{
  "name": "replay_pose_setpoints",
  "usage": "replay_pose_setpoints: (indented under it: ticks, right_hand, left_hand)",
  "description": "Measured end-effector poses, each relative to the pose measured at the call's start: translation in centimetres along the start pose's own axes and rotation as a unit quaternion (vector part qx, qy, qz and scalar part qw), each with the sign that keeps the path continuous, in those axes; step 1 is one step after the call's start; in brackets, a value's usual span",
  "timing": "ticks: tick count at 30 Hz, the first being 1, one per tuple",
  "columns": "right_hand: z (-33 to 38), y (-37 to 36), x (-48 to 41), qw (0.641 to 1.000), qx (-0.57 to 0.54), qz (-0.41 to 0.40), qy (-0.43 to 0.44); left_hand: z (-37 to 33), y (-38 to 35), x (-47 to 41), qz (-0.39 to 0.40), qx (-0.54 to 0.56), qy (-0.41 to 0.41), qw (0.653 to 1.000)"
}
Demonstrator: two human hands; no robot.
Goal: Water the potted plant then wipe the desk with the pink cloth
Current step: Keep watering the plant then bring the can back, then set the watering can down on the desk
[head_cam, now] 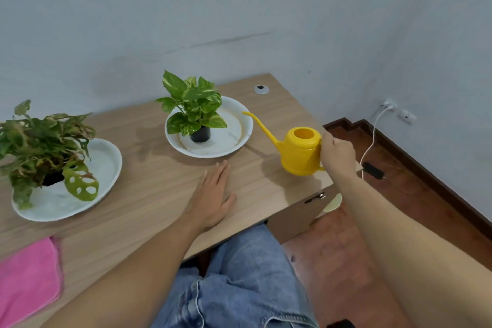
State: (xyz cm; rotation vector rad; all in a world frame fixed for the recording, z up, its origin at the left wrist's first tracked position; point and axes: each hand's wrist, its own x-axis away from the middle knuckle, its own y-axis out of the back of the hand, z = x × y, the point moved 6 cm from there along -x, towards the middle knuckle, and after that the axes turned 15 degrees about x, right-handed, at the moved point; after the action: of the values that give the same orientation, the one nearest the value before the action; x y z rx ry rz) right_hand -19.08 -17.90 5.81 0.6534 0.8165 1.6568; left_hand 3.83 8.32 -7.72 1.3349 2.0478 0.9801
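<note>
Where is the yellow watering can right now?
In the head view, the yellow watering can is at the right end of the desk, right of the white plate holding the small potted plant, with the right hand gripping its handle.

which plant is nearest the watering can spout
The middle plant, with solid heart-shaped leaves in a small black pot; the spout of the can points toward its dish. The left plant, with holey leaves, sits far from the can.

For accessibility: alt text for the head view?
Right hand grips a yellow watering can standing on the desk, spout toward a potted plant on a white plate. Left hand rests flat on the desk; pink cloth at lower left.
</note>
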Motion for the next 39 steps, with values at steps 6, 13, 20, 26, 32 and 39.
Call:
replay_pose_setpoints:
  ticks: [6,13,20,26,32,39]
  right_hand:
    - [-1.9,-1.4,-0.7,0.999,-0.004,-0.019,-0.025]
    - [-2.5,-2.7,-1.5,0.999,-0.003,-0.021,-0.030]
    - [-2.9,-3.6,-2.2,0.998,0.001,0.026,-0.057]
    - [-3.0,-3.1,-2.3,0.996,0.038,0.063,-0.060]
    - [-2.3,-1.9,-2.5,0.997,0.052,0.061,-0.014]
    - [1.5,-0.7,-1.9,0.989,0.100,0.062,0.087]
  left_hand:
    - [0.2,-1.0,0.2,-0.005,-0.063,0.001,0.998]
    - [0.3,-1.1,0.3,-0.012,-0.064,0.001,0.998]
    - [0.2,-1.1,0.3,-0.011,-0.063,0.009,0.998]
    - [0.2,-1.0,0.2,-0.012,-0.060,0.010,0.998]
    - [0.3,-0.8,0.2,-0.009,-0.042,0.017,0.999]
    - [0.4,1.2,-0.2,0.030,0.047,0.030,0.998]
